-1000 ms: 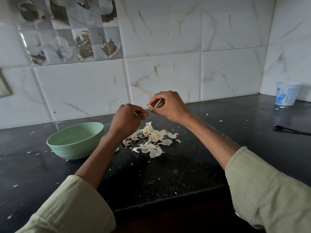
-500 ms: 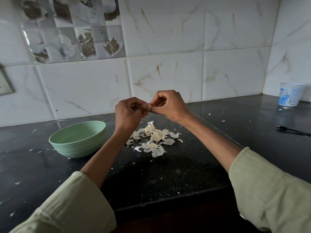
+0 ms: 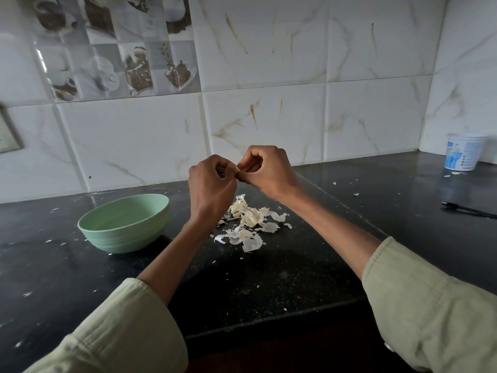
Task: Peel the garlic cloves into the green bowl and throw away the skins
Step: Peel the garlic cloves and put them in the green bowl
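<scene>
Both hands are raised together above the black counter (image 3: 269,275). My left hand (image 3: 211,184) and my right hand (image 3: 265,170) pinch one small garlic clove (image 3: 237,169) between their fingertips; only a pale sliver of it shows. Below them lies a pile of garlic skins and cloves (image 3: 248,223) on the counter. The green bowl (image 3: 125,223) stands left of the pile; what I see of its inside holds nothing.
A white plastic tub (image 3: 464,152) stands in the far right corner by the tiled wall. A black pen-like object (image 3: 468,210) lies at the right. Small skin flakes are scattered over the counter. The counter's front edge runs below my forearms.
My hands came together from slightly apart and rose a little; a thin strip of skin seen at my right fingers a second ago is no longer visible.
</scene>
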